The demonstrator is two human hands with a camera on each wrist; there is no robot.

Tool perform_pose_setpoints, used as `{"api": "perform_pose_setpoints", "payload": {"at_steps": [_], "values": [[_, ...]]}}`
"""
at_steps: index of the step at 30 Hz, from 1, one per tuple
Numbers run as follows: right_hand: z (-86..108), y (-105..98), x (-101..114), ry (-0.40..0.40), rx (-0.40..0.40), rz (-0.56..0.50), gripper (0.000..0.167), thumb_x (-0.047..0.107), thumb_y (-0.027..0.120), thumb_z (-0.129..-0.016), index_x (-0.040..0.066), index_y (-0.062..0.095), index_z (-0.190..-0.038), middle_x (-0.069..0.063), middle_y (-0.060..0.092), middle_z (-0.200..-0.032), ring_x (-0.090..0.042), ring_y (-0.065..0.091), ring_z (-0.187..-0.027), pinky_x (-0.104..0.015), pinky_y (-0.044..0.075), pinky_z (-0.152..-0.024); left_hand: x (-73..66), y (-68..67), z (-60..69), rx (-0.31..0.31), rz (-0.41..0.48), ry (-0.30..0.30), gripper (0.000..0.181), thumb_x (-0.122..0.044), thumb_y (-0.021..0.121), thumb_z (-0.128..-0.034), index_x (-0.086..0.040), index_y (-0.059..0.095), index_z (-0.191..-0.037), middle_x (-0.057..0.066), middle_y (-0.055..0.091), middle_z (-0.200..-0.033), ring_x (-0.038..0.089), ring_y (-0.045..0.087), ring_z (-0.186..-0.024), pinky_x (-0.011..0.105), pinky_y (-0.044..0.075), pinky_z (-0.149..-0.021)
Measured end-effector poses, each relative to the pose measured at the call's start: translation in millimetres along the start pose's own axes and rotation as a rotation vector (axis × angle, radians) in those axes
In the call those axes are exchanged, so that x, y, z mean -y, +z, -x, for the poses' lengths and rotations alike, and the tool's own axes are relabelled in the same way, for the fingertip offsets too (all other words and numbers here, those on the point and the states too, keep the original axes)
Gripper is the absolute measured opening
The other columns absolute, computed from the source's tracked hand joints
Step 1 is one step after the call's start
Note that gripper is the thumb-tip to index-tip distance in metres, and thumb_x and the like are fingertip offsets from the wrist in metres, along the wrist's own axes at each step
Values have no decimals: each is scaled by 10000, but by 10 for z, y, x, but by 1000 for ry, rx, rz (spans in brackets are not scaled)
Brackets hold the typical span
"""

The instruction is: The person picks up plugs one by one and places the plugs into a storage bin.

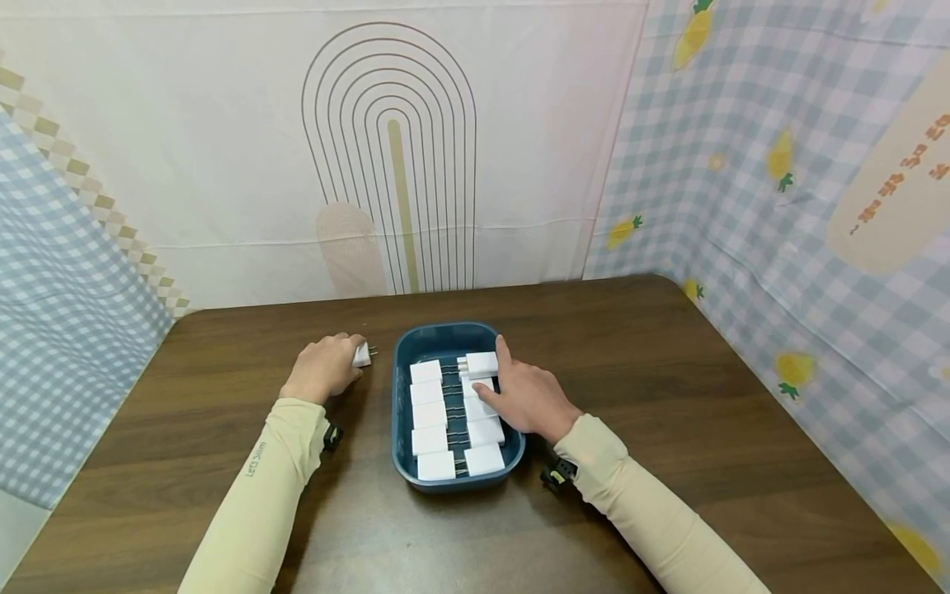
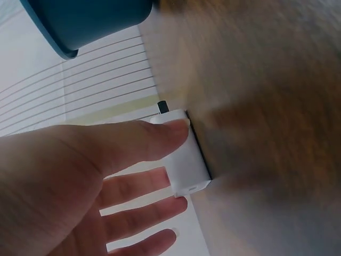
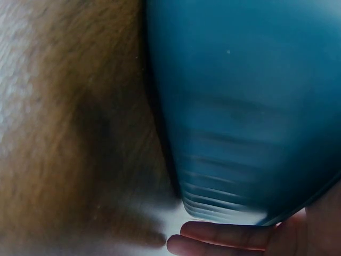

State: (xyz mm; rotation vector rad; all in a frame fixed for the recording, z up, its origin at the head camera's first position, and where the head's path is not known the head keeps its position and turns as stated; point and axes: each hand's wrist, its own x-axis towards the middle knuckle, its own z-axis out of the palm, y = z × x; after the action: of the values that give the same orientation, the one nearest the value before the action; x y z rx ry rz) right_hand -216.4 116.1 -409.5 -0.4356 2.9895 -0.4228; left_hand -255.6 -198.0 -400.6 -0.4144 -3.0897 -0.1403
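White plug chargers with metal prongs lie in two columns inside a dark blue bin, prongs facing inward. My left hand is on the table left of the bin and pinches another white charger between thumb and fingers. Its prongs point right, toward the bin. My right hand lies over the bin's right rim. The thumb reaches in over the right column, and the straight index finger is beside the top-right charger. In the right wrist view, other fingers extend along the bin's outer wall.
The brown wooden table extends around the bin. A white cloth with arch lines hangs behind it, and checked cloths hang at both sides. Wrist cameras sit under both sleeves.
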Motion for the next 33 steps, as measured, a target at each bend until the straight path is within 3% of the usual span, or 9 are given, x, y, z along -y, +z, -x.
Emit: {"api": "perform_pose_setpoints", "payload": {"at_steps": [22,33], "values": [[-11,-6,-7,-1,6,-5,900,541,495,-1013,-14,111,-1610,-208,604,-1414,-282,666,-1200,-455,557,-977,-30,17,-9,-1,-17,1,372,-121,778,-845,-29,694,-1195,179,720,-1136,315,692,-973,517,572,-790],[-18,-1,-9,-1,12,-5,908,548,495,-1010,-9,105,-1612,-206,600,-1419,-283,664,-1202,-460,555,-980,-70,-38,35,-24,-37,17,363,-140,789,-851,-29,705,-1187,181,734,-1136,308,702,-959,504,577,-806]]}}
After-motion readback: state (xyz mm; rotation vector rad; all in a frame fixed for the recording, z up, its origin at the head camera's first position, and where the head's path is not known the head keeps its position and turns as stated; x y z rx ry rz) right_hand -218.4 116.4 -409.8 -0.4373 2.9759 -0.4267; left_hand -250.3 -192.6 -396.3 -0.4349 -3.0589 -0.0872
